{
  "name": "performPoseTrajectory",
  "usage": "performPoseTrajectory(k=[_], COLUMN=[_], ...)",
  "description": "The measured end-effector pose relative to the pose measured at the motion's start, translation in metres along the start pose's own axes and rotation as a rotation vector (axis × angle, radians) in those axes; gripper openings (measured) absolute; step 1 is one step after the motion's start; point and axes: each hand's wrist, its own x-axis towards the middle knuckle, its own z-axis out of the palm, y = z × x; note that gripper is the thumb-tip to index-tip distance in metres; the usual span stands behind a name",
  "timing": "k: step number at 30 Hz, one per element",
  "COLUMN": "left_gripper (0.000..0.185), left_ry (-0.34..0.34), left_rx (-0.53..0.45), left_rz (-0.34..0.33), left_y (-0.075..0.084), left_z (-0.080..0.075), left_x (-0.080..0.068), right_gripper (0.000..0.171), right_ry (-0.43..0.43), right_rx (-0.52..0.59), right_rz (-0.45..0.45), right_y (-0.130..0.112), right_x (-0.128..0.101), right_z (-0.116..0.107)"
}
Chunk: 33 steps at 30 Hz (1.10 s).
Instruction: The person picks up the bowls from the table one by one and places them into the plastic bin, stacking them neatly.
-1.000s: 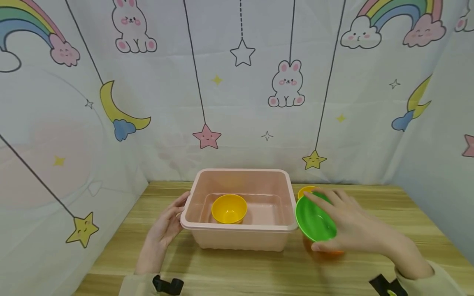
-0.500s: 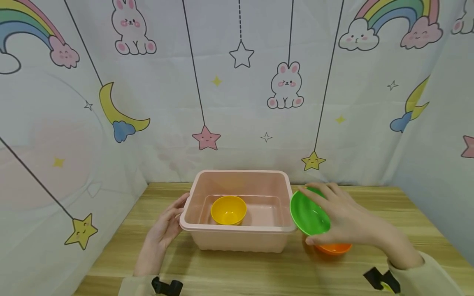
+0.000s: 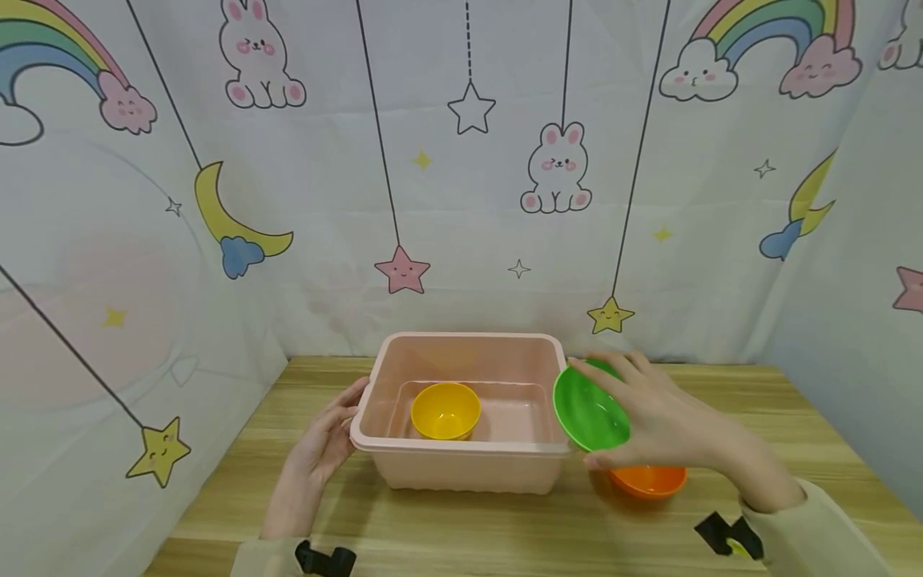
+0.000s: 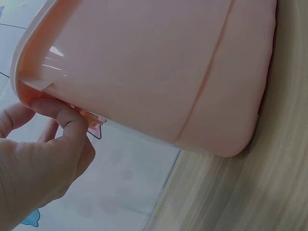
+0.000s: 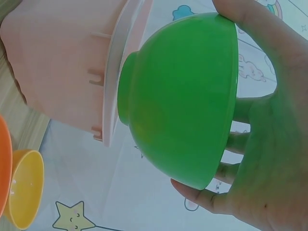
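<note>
The person's right hand [image 3: 659, 417], fingers curled round the rim of a tilted green plastic bowl [image 3: 590, 407], holds it above the pink plastic tub's [image 3: 461, 453] right rim, the tub's hollow at nine o'clock, while the left hand [image 3: 328, 441] grips the tub's opposite rim.

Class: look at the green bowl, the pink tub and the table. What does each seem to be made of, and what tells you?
Green bowl: probably plastic, smooth with a soft sheen and one even colour.
Pink tub: likely moulded plastic; thin rim, small ribs under the lip, glossy highlights.
Table: wood or wood-look laminate, matte, with streaky grain; which one is unclear.
</note>
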Motion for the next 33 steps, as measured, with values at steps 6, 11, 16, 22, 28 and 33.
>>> performPoseTrajectory(k=[6, 11, 16, 22, 28, 33], left_gripper=[0.045, 0.045, 0.045, 0.046, 0.044, 0.042], left_ry=[-0.008, -0.004, -0.012, -0.05, -0.03, -0.022], left_rx=[-0.014, -0.01, -0.014, -0.048, -0.041, -0.049], left_rz=[0.002, -0.002, 0.004, 0.023, 0.016, 0.006], left_y=[-0.001, -0.001, -0.001, -0.002, -0.001, -0.001], left_z=[-0.001, -0.001, -0.002, -0.004, -0.003, -0.004], left_x=[0.0, 0.0, 0.0, 0.001, 0.001, 0.0], right_gripper=[0.104, 0.104, 0.105, 0.105, 0.106, 0.106], right_ry=[-0.03, -0.034, -0.033, -0.037, -0.058, -0.06], right_rx=[0.013, 0.006, 0.004, 0.007, 0.012, 0.013], right_rz=[0.027, 0.027, 0.017, 0.001, 0.016, 0.025], right_y=[-0.002, -0.001, -0.001, -0.002, -0.004, -0.005], right_x=[0.004, 0.009, 0.015, 0.021, 0.025, 0.031], right_z=[0.001, 0.002, 0.002, 0.004, 0.006, 0.009])
